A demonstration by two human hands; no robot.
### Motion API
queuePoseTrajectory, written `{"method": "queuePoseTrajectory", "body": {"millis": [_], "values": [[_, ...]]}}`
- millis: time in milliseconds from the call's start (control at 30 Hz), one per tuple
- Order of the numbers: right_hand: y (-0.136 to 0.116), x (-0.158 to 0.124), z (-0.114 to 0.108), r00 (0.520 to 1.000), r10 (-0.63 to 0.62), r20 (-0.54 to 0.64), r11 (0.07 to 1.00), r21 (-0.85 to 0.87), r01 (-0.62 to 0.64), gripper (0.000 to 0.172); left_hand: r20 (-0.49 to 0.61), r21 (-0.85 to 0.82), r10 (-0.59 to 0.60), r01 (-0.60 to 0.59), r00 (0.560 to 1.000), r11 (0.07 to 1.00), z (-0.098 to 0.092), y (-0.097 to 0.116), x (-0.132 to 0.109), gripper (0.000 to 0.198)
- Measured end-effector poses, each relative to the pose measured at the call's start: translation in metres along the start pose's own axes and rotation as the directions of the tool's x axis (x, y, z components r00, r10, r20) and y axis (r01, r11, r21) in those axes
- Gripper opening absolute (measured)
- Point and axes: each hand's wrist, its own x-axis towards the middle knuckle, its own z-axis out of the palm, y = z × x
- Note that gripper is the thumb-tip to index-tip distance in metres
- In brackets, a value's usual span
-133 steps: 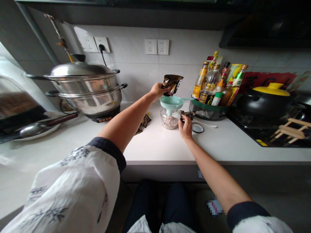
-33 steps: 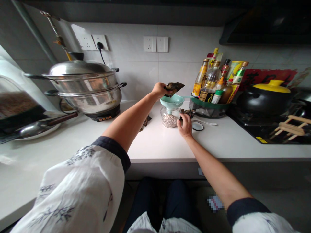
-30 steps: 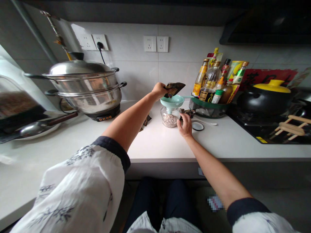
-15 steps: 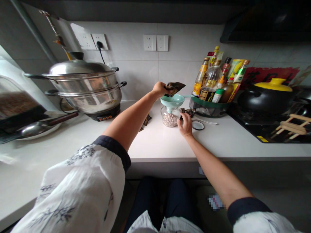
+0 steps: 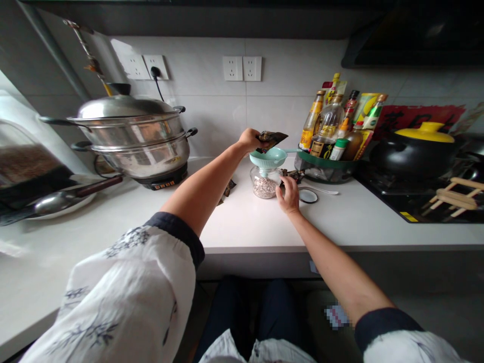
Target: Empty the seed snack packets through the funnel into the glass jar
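My left hand (image 5: 249,139) is closed round a dark, shiny packet (image 5: 273,140), held tilted above a light green funnel (image 5: 268,157). The funnel sits in the mouth of a clear glass jar (image 5: 254,176), its spout inside. Pale brownish flakes (image 5: 264,188) fill the lower part of the jar. Curved against the jar's right side, my right hand (image 5: 289,195) holds it with thumb and fingers. Behind that hand lies another dark packet (image 5: 295,176), partly hidden. A round lid (image 5: 308,195) rests on the counter to its right.
On the left stands a steel steamer pot (image 5: 139,141), near a ladle (image 5: 49,204) on a plate. A dark wrapper (image 5: 229,188) lies beyond my left forearm. Bottles fill a green-rimmed basket (image 5: 328,171) at the back. A black pot (image 5: 412,154) and small wooden stand (image 5: 457,196) are on the stove.
The packet in my left hand has tipped slightly, with its pointed end a little lower. My right hand keeps its place at the jar.
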Motion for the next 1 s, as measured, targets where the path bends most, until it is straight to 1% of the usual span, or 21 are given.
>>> {"method": "queuePoseTrajectory", "body": {"millis": [100,167,300,433,533,667,733,833,933,1000], "values": [[-0.001,0.000,0.000,1.000,0.009,0.004,1.000,0.008,-0.009,0.036,-0.006,0.107,0.043,-0.042,0.999,0.993,0.000,-0.002,0.000,0.021],[-0.001,0.000,0.000,1.000,0.020,0.012,1.000,0.013,-0.020,0.037,-0.030,0.117,0.047,-0.043,0.998,0.992,0.001,-0.002,-0.001,0.023],[0.000,0.000,0.000,0.999,0.040,0.033,0.999,0.026,-0.041,0.038,-0.076,0.064,0.029,-0.024,0.997,0.998,0.002,-0.002,-0.002,0.023],[0.000,0.000,0.000,0.998,0.050,0.033,0.998,0.047,-0.052,0.039,-0.027,0.013,0.012,-0.012,1.000,1.000,0.002,-0.003,-0.001,0.011],[0.000,0.000,0.000,0.998,0.054,0.039,0.997,0.044,-0.055,0.039,-0.010,-0.019,0.026,-0.026,1.000,0.999,0.002,-0.006,0.003,0.013],[0.000,0.000,0.000,0.997,0.061,0.045,0.998,0.026,-0.062,0.038,-0.060,-0.044,0.025,-0.028,0.998,0.999,0.003,-0.009,0.005,0.018],[0.000,0.000,0.000,0.997,0.061,0.042,0.998,0.030,-0.062,0.038,-0.085,-0.083,0.016,-0.023,0.996,0.996,0.003,-0.010,0.004,0.015],[-0.001,0.000,0.000,0.998,0.055,0.032,0.998,0.033,-0.056,0.038,-0.088,-0.133,0.025,-0.037,0.996,0.990,0.004,-0.011,0.003,0.009],[-0.002,0.000,0.000,0.997,0.064,0.036,0.998,0.024,-0.065,0.037,-0.069,-0.118,0.039,-0.047,0.997,0.992,0.005,-0.012,0.006,0.016],[-0.002,0.000,-0.001,0.997,0.070,0.040,0.997,0.024,-0.071,0.037,-0.075,-0.094,0.036,-0.043,0.997,0.995,0.006,-0.013,0.008,0.021]]}}
